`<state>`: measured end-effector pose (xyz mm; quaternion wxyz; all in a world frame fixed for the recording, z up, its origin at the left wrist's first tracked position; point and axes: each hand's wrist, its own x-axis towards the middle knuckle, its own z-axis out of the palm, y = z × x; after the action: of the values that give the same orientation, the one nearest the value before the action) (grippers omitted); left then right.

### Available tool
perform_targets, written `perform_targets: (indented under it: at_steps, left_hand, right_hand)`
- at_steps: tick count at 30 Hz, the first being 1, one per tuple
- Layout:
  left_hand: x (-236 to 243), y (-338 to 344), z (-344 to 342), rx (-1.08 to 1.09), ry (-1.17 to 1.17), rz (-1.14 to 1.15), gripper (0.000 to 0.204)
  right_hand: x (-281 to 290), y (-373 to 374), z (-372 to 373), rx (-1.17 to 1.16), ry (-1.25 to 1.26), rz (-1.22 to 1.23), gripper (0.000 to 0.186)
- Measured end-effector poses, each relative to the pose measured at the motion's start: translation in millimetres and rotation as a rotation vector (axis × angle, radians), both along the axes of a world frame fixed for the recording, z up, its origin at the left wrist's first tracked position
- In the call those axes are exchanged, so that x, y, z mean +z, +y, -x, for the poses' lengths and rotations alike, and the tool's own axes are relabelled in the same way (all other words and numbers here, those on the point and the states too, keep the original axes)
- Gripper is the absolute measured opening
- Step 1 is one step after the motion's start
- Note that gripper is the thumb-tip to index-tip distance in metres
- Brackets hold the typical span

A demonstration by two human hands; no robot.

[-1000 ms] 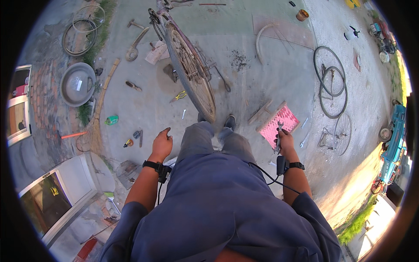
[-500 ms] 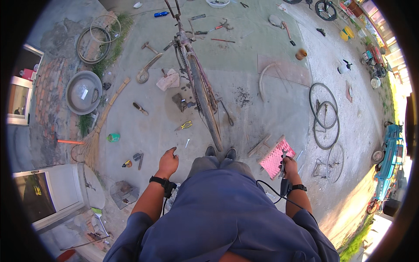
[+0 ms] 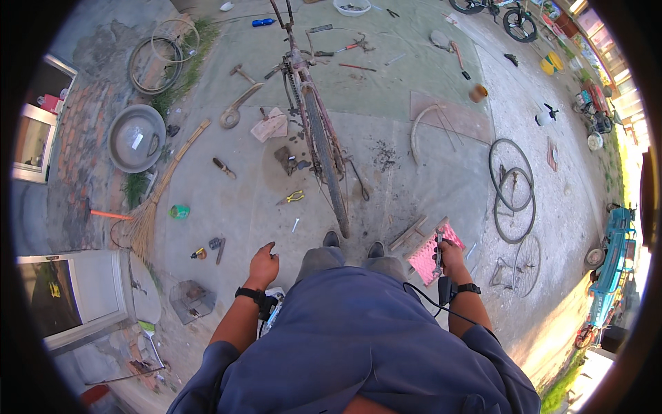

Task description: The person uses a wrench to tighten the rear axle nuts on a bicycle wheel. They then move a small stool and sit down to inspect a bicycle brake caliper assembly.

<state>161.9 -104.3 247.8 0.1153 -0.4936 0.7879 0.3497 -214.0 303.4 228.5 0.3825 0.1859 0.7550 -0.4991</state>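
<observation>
My right hand [image 3: 453, 257] is closed round a grey metal wrench [image 3: 438, 254], held above a small stool with a pink woven seat [image 3: 422, 263]. On the other side of my body, my left hand [image 3: 263, 268] hangs with loosely bent fingers, a little apart, and nothing in it. Ahead of my feet stands an old rusty bicycle [image 3: 324, 148], its dark wheel toward me; whether it is upside down I cannot tell. Between it and my left hand lie yellow-handled pliers [image 3: 294, 196] and a small open-end wrench [image 3: 296, 225].
A straw broom [image 3: 155, 207] and a metal basin [image 3: 131, 155] are on the left. Tyres [image 3: 512, 169] and a bare wheel rim [image 3: 527, 265] lie on the right. A green can [image 3: 180, 212], a hammer [image 3: 241, 74] and a wooden-handled tool [image 3: 223, 168] are scattered about. A blue cart [image 3: 612, 259] stands far right.
My feet have moved farther apart. The wrench has swung left in my right hand, which has shifted slightly left. My left hand has dropped a little, and the whole view has shifted slightly.
</observation>
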Motion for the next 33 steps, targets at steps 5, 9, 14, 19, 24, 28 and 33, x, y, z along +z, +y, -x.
perform_targets:
  at_steps: [5, 9, 14, 19, 24, 28, 33]
  left_hand:
    - [6.3, 26.0, 12.6, 0.005, -0.007, 0.024, 0.045]
    - [13.7, 59.2, 31.5, -0.029, -0.010, 0.066, 0.045]
    - [18.2, 100.4, 55.2, -0.010, -0.058, -0.010, 0.046]
    - [13.8, 124.1, 54.6, -0.019, -0.031, 0.009, 0.047]
    - [12.3, 123.2, 52.5, -0.055, -0.034, 0.030, 0.047]
    - [13.4, 109.7, 61.7, -0.068, -0.015, 0.008, 0.047]
    - [11.3, 93.6, 71.5, -0.098, 0.037, 0.023, 0.047]
  right_hand:
    - [-16.1, 26.7, 17.4, 0.014, -0.028, 0.043, 0.034]
    - [-28.1, 63.1, 26.8, 0.007, -0.054, 0.067, 0.032]
    - [-37.8, 109.5, 32.9, -0.062, -0.080, 0.088, 0.030]
    - [-38.1, 135.4, 35.7, -0.045, -0.066, 0.065, 0.034]
    - [-31.4, 138.2, 35.9, 0.020, -0.049, 0.006, 0.040]
    - [-21.9, 132.6, 28.5, -0.040, -0.076, -0.042, 0.033]
    - [-6.9, 120.9, 25.5, -0.078, -0.104, -0.051, 0.024]
